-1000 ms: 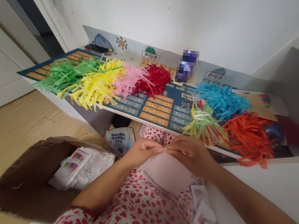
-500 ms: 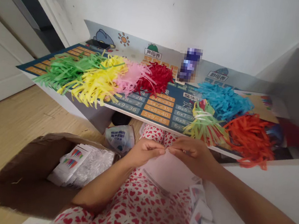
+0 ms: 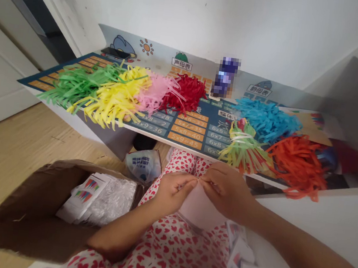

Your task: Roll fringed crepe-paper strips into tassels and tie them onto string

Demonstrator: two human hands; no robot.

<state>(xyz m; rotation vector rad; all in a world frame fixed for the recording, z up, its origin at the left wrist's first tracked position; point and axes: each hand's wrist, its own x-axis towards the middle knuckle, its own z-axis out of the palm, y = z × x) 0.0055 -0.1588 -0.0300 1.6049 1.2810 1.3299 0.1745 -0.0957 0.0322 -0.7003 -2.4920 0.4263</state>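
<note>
My left hand [image 3: 174,191] and my right hand [image 3: 226,187] meet above my lap, fingertips nearly touching. Both are closed in a pinch at the top edge of a pale, thin sheet [image 3: 202,208], which may be a flat bag. It hangs between and below my hands over the heart-patterned clothing. The fingers hide its upper edge. Beyond my hands, on the desk, lie a tied multicolour paper tassel [image 3: 244,149], an orange paper-strip bundle [image 3: 300,163] and a blue one [image 3: 268,119].
Green [image 3: 79,86], yellow [image 3: 116,99], pink [image 3: 158,91] and red [image 3: 187,92] strip bundles line the desk mat [image 3: 186,128]. A cardboard box [image 3: 25,201] at left holds printed cards [image 3: 87,194] and clear plastic. More cards [image 3: 243,261] lie right of my lap.
My left fingers have curled more and that hand has turned slightly. My right hand has shifted a little left, and less of the pale sheet shows. The desk things stay put.
</note>
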